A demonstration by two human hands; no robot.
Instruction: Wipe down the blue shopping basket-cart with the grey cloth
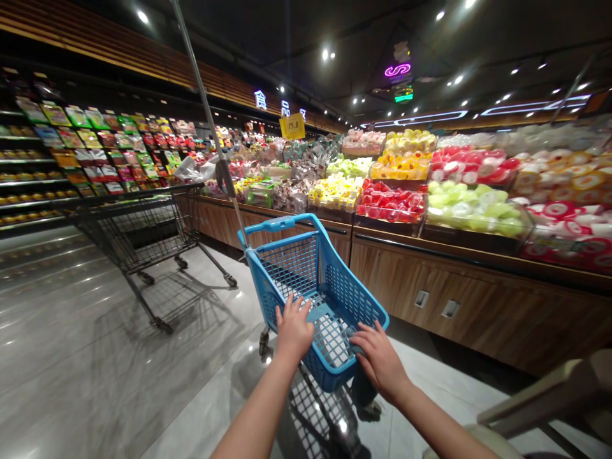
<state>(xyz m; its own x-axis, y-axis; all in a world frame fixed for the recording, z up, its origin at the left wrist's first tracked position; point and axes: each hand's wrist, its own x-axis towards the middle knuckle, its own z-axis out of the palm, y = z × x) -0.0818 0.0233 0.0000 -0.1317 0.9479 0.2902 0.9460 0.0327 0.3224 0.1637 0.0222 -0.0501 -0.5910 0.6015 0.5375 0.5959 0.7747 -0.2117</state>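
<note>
1. Head view: I see both hands on the near rim of a blue cart [313,280], which stands on the glossy floor [95,357] just beside a wooden worktop [478,299] loaded with wrapped sweets.
2. My left hand [292,329] lies over the rim, fingers spread and curled loosely onto the mesh; its grip looks light, not clamped.
3. My right hand [379,357] wraps the rim's right corner, fingers closed around the plastic edge.
4. The cart looks empty, so I judge it light and easy to roll. Its plastic mesh looks fairly stiff, and the thick rim is the best hold.
5. A thin pole [210,127] rises from its far left corner.
6. A black cart [138,236] stands well apart to the left, before shelves [71,153] of packets.
</note>
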